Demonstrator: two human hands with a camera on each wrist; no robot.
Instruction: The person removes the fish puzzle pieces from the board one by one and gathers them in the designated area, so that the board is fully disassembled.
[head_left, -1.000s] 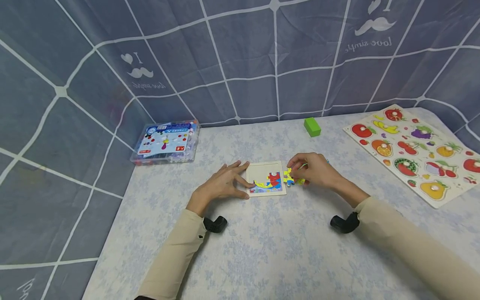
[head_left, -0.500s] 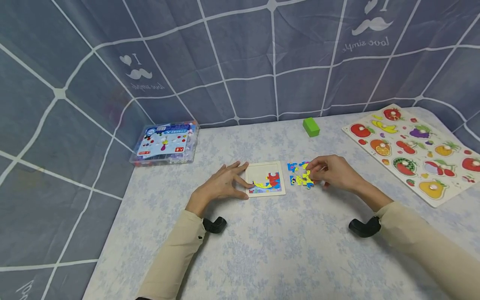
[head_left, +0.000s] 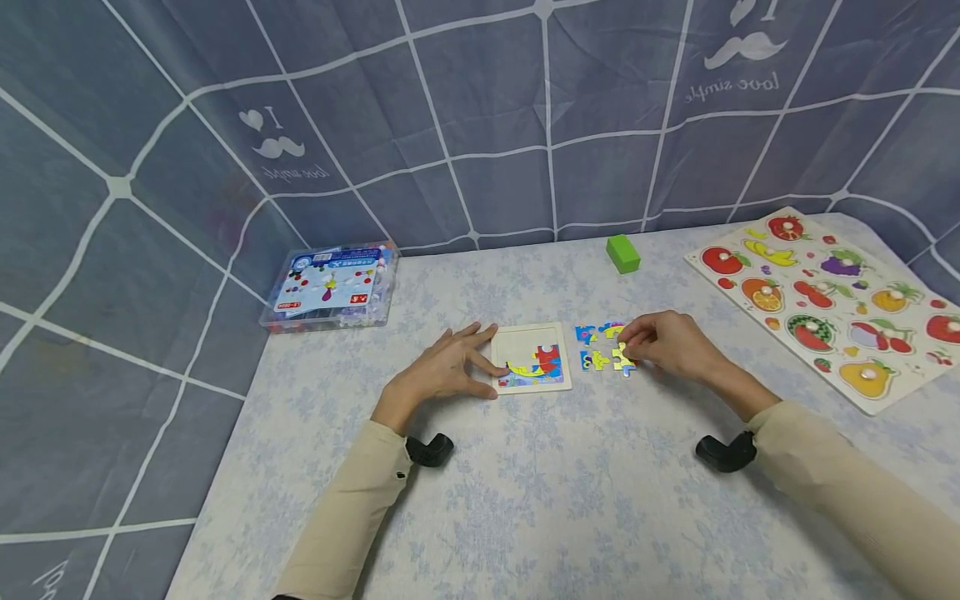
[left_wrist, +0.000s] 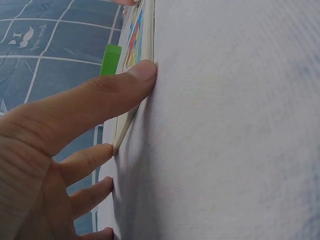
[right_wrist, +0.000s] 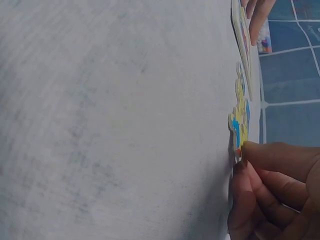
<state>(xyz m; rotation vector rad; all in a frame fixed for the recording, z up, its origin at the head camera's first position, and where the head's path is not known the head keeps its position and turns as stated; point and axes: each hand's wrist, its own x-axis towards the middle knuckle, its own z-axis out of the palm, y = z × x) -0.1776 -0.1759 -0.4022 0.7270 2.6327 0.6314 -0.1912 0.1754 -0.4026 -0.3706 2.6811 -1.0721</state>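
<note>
A small wooden jigsaw tray (head_left: 513,340) lies on the table, with joined red, yellow and blue pieces (head_left: 546,360) along its lower and right parts. My left hand (head_left: 446,367) rests against its left side, fingers spread and mostly straight; in the left wrist view the thumb (left_wrist: 142,72) touches the tray's edge. To the right of the tray, my right hand (head_left: 671,342) pinches a yellow and blue jigsaw piece (head_left: 622,360) between thumb and fingertips, low over the table. Beside it lie further loose pieces: a yellow one (head_left: 597,361) and a blue one (head_left: 586,334).
A clear plastic case (head_left: 330,287) with a printed label stands at the back left. Toward the back sits a green block (head_left: 623,254). A fruit peg board (head_left: 840,308) covers the right side of the table. Behind hangs a blue-grey checked cloth (head_left: 495,108).
My right hand has moved right, away from the tray's edge, uncovering the loose pieces. Since half a second ago the pinched piece has shifted slightly right, apart from its neighbours. The left hand stays put.
</note>
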